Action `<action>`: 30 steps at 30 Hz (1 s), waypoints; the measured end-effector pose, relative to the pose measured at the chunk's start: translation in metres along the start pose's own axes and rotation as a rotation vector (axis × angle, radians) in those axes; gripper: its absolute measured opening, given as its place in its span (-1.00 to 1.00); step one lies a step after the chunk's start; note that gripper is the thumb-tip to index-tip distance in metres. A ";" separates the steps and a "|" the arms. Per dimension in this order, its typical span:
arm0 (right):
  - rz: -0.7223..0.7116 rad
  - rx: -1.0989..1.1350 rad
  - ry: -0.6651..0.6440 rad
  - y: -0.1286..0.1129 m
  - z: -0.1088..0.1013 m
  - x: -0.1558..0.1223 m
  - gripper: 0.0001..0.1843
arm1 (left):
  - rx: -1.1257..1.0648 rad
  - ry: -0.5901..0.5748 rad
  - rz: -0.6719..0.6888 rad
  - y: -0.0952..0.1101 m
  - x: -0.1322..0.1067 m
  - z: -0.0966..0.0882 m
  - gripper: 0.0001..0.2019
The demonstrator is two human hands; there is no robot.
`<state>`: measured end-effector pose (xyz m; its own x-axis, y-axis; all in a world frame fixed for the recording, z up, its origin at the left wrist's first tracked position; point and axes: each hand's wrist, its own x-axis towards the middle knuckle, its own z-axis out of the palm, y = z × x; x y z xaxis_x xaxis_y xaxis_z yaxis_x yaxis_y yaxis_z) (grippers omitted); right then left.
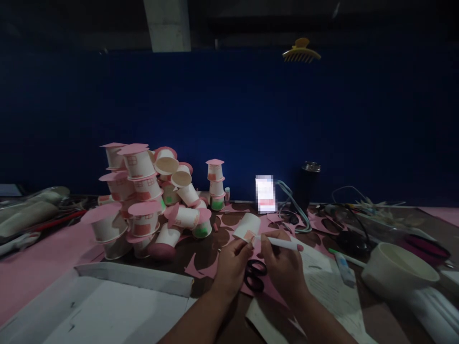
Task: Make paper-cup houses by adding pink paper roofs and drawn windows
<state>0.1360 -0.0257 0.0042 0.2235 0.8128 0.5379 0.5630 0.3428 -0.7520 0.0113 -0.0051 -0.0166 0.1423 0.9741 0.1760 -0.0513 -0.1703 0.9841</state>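
Observation:
A white paper cup [248, 224] lies on its side, tilted, with a pinkish patch drawn on its wall. My left hand [232, 262] has its fingers closed on the cup's near edge. In my right hand [284, 263] is a white marker pen [285, 243] with a pink end; its tip is at the patch on the cup. Black-handled scissors [255, 274] lie on the table between my wrists, over pink paper scraps [201, 267]. The scissors' blades are mostly hidden.
Paper cups with pink paper roofs [139, 217] are piled at the left, and a small tower [215, 186] of them stands behind. A white tray [136, 277] lies front left. A lit phone [266, 194], dark bottle [308, 186] and white roll-like container [398, 272] stand farther right.

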 end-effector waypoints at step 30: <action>-0.002 0.007 0.007 0.000 0.000 0.000 -0.79 | -0.581 0.026 -0.219 -0.004 0.006 0.006 -0.67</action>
<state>0.1357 -0.0256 0.0038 0.2283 0.8088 0.5419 0.5581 0.3473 -0.7536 0.0187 0.0004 -0.0193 0.1868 0.9817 -0.0358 -0.5545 0.1355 0.8211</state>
